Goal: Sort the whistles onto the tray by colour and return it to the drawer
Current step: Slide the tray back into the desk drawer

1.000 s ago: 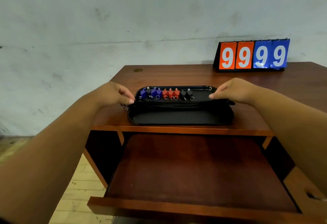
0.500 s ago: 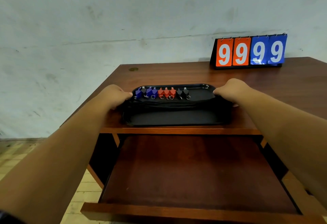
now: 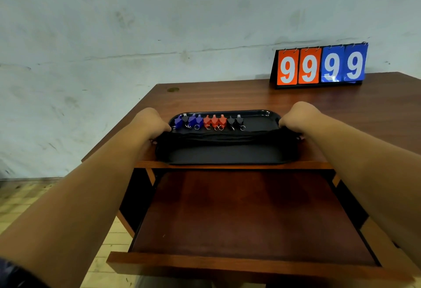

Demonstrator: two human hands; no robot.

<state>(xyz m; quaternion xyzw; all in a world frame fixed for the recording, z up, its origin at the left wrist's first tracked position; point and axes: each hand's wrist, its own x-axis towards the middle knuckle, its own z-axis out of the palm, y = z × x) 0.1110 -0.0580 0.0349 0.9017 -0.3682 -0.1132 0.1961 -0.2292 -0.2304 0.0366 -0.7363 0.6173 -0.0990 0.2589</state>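
Left hand (image 3: 151,124) and right hand (image 3: 298,117) curl round the tray (image 3: 227,154) ends. Its long axis lies crosswise behind the drawer (image 3: 250,215), whistles (image 3: 215,121) pointing rings toward it.

Nine small plastic whistles sit in a row at mid-frame: three blue whistles (image 3: 192,120), three red whistles (image 3: 214,121) and three black whistles (image 3: 238,121), one of the black ones among the blue. Their black cords (image 3: 227,137) are too bunched to count. There is one black oblong tray (image 3: 262,122), one brown wooden table (image 3: 227,96), one open wooden drawer (image 3: 250,219) at lower centre, and two hands, a left hand (image 3: 150,121) and a right hand (image 3: 298,117). At upper right stands one flip scoreboard (image 3: 319,84) with four number cards, two orange cards (image 3: 298,67) and two blue cards (image 3: 344,64), each showing a 9.
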